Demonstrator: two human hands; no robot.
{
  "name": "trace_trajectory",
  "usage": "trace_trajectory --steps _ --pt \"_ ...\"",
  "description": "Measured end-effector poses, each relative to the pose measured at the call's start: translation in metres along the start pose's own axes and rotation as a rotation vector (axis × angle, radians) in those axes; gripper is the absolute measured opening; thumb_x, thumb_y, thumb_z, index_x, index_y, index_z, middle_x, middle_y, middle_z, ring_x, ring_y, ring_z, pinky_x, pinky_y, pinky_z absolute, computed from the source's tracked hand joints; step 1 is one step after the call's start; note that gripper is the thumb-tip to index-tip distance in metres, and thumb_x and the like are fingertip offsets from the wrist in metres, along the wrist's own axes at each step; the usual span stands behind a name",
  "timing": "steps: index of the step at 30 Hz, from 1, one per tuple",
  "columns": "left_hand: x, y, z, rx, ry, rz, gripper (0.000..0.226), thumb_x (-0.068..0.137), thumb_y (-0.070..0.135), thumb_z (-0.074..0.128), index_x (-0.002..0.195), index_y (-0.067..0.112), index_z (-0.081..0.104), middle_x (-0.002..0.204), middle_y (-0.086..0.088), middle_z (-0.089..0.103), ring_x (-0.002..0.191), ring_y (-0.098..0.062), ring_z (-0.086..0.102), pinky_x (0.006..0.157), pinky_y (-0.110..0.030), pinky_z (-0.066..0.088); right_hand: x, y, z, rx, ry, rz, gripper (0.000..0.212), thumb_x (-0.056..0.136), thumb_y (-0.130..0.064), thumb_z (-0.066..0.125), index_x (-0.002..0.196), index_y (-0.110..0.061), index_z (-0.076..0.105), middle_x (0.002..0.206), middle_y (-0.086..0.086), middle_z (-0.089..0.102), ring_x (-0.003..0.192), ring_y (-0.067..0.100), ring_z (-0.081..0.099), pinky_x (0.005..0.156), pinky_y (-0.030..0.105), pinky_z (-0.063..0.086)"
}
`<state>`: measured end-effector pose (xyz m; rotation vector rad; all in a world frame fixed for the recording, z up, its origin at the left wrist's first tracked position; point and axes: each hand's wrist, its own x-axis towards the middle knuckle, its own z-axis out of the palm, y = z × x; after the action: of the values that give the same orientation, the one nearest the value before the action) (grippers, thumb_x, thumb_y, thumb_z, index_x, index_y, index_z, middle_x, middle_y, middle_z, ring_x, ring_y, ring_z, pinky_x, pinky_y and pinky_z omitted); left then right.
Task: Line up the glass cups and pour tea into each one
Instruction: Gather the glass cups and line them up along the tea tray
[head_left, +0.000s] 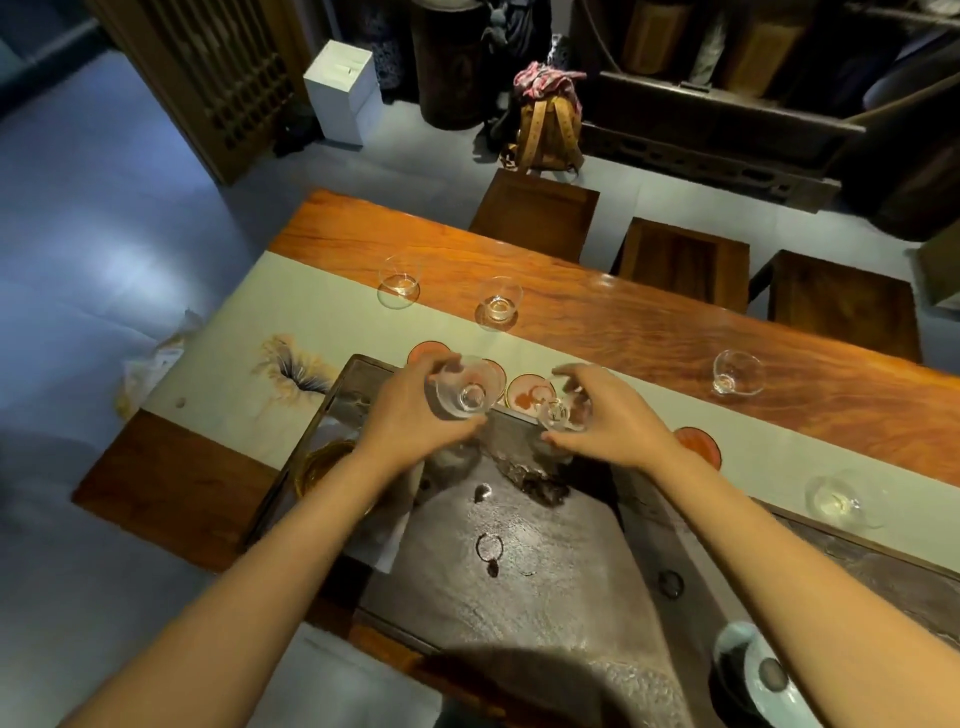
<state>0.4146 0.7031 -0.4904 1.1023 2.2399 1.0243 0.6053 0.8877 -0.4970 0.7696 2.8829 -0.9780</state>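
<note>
Head view, left to right: two empty glass cups stand on the far side of the worktop, one (399, 286) at the edge of the pale table runner (322, 312), the next (497, 304) just beyond it on bare wood. Nearer, the left hand (410, 410) has its fingers curled round a glass cup (465, 389), held tilted above the far edge of the dark stone tea tray (519, 571). Just beside it, the right hand (608, 415) pinches a smaller-looking glass cup (563, 413) from above, close to the orange coasters (527, 393) that run along the runner. Farther right another glass cup (736, 372) sits on the wood, and one more (847, 500) on the runner near the tray's right end.

The step looks like cup placement, with pouring not yet begun. To do it well, I would level each held cup before lowering it, set each squarely on its own coaster, keep the two glasses from knocking together, and release only once the base sits flat.
</note>
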Motion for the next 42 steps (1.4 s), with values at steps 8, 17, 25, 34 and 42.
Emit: trace_trajectory --steps 8,17,25,34,42 --pt "0.091 -0.052 -0.045 0.156 -0.154 0.007 0.074 0.058 0.04 0.087 0.122 0.025 0.055 0.119 0.006 0.065 0.109 -0.013 0.059 0.087 -0.026 0.045 0.089 -0.016 0.009 -0.048 -0.006 -0.036 0.08 0.076 -0.046 0.081 0.142 -0.022 0.044 0.128 0.004 0.057 0.101 0.014 0.055 0.085 0.035 0.049" --pt "0.14 -0.097 -0.038 0.095 -0.291 0.003 0.071 0.055 0.047 0.084 0.118 0.032 0.054 0.109 0.017 0.063 0.102 -0.005 0.061 0.089 -0.029 0.052 0.124 -0.013 0.05 -0.007 0.007 0.038 0.078 0.076 -0.047 0.081 0.14 -0.021 0.044 0.135 0.004 0.057 0.112 0.017 0.058 0.087 0.037 0.051" --pt "0.148 -0.111 -0.039 0.113 -0.35 -0.037 0.075 0.052 0.046 0.088 0.117 0.035 0.053 0.11 0.018 0.061 0.098 0.0 0.059 0.077 -0.017 0.047 0.132 -0.015 0.066 0.011 -0.032 0.06 0.083 0.075 -0.047 0.081 0.143 -0.02 0.042 0.135 0.006 0.054 0.119 0.021 0.056 0.093 0.042 0.051" --pt "0.143 -0.118 -0.029 0.076 -0.334 -0.007 0.073 0.053 0.043 0.09 0.116 0.031 0.056 0.111 0.013 0.064 0.098 -0.001 0.061 0.077 -0.014 0.046 0.125 -0.01 0.082 0.078 0.057 0.125 0.084 0.07 -0.05 0.084 0.139 -0.023 0.045 0.13 0.004 0.056 0.114 0.021 0.059 0.092 0.04 0.052" --pt "0.143 -0.119 -0.029 0.071 -0.364 0.014 0.073 0.052 0.044 0.09 0.116 0.031 0.055 0.112 0.011 0.064 0.098 -0.003 0.061 0.08 -0.02 0.048 0.124 -0.014 0.086 0.083 0.045 0.142 0.086 0.07 -0.057 0.082 0.138 -0.021 0.044 0.125 0.004 0.055 0.111 0.021 0.058 0.089 0.038 0.051"
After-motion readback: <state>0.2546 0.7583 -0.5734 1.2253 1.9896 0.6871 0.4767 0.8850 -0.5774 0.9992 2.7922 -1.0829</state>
